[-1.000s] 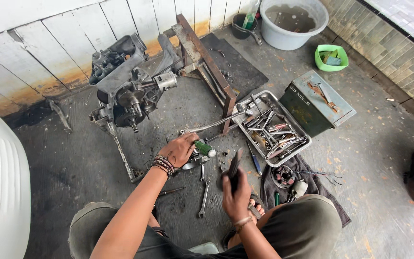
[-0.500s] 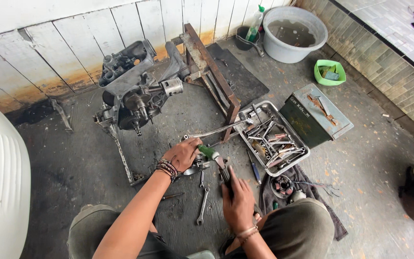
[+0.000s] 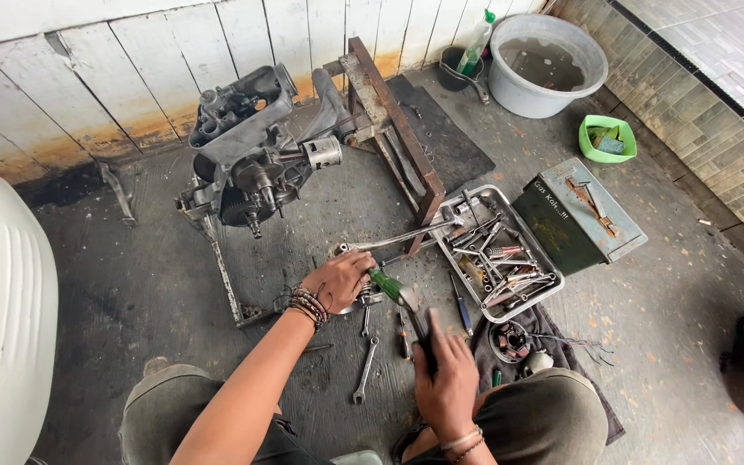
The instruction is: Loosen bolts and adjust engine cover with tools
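Single head-worn view. I look steeply down from above my own knees onto the concrete floor (image 3: 148, 284), facing a white plank wall (image 3: 131, 69) along the top edge. My forearms enter from the bottom, close to the lens; the engine on its stand (image 3: 251, 164) sits farther off, toward the wall.

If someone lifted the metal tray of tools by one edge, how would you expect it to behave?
The metal tray probably feels heavy, since steel tools are piled in it. They lie loose, so tilting would likely slide them to one side. Its raised rim looks stiff enough not to flex.
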